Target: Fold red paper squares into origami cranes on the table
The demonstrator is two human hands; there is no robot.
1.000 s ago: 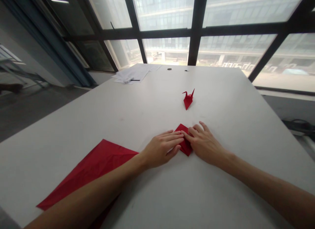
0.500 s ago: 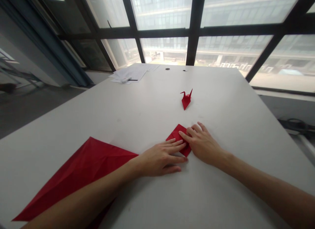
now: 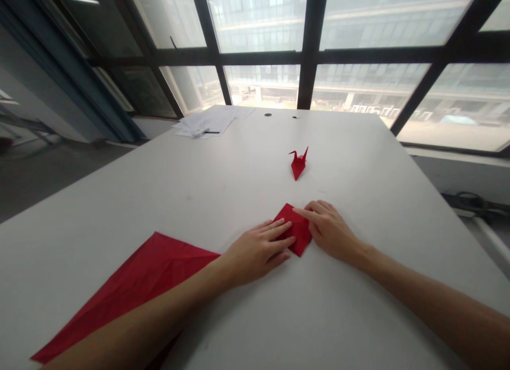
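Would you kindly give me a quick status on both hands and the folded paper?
Left hand: fingers spread on folded paper. Right hand: index finger on it. Paper lying on table. Larger red sheet under left forearm.

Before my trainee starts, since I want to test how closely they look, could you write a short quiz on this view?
1. Fill in: the paper crane sits between the small folded paper and the ____ at the back.
2. True or false: only the right hand is at the small folded paper.
3. The left forearm crosses over:
A) white papers
B) the large red sheet
C) the paper crane

Key: 1. windows; 2. false, fingers of the left hand lie over it too; 3. B.
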